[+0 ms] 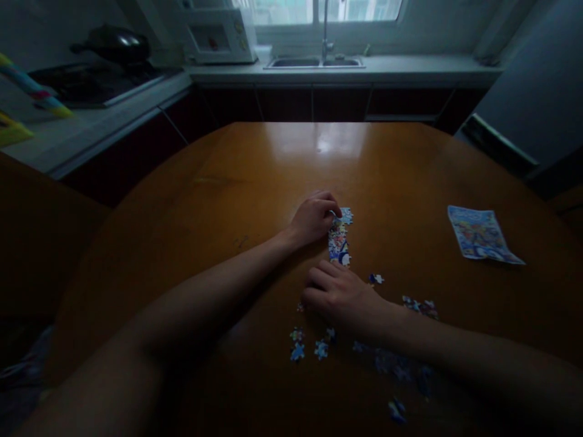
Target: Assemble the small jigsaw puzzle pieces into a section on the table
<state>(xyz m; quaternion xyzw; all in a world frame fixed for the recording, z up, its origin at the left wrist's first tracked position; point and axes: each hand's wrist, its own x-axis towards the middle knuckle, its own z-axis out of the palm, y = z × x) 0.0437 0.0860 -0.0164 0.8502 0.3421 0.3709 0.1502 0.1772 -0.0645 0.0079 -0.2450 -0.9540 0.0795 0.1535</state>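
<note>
A narrow strip of joined jigsaw puzzle pieces lies on the table, colourful, with a light blue upper end. My left hand rests at the strip's upper left, its fingers bent and closed on that edge. Just below the lower end is my right hand, knuckles up and fingers curled inward. Its fingertips are hidden, so I cannot tell what they hold. Loose puzzle pieces are scattered below this hand, and several more lie around my right forearm. A small blue and white piece sits right of the hand.
A creased picture sheet lies on the right of the brown wooden table. Beyond the table are a counter with a sink, a white microwave and a dark pan on the stove.
</note>
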